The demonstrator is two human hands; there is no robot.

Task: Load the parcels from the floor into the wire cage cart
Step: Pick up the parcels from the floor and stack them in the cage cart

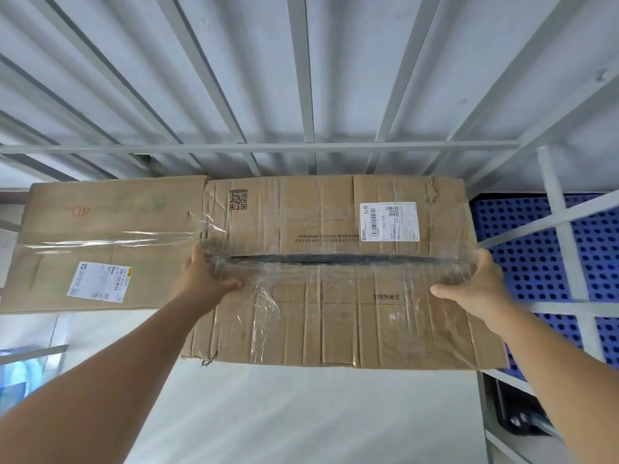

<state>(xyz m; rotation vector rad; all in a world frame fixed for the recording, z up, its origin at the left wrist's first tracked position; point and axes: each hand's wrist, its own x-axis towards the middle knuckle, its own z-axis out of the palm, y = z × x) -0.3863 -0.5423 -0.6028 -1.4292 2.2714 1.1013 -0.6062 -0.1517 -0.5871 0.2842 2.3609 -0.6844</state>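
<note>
Bare forearms reach out, the left hand point(204, 279) and right hand point(479, 286) gripping the ends of the creased, taped brown cardboard parcel point(335, 296) inside the grey wire cage cart point(261, 147); better to lower it level beside the other brown cardboard parcel point(107, 236).

Single head-worn view, looking forward and down, close over a carton point(335, 272), cage bars point(308, 95) beyond

A parcel depot or warehouse loading area: taped cardboard parcels point(335, 272) bearing shipping labels point(389, 222) sit inside a grey metal cage cart point(310, 95), beside a blue perforated plastic pallet point(532, 249) on a pale floor point(301, 413).
</note>
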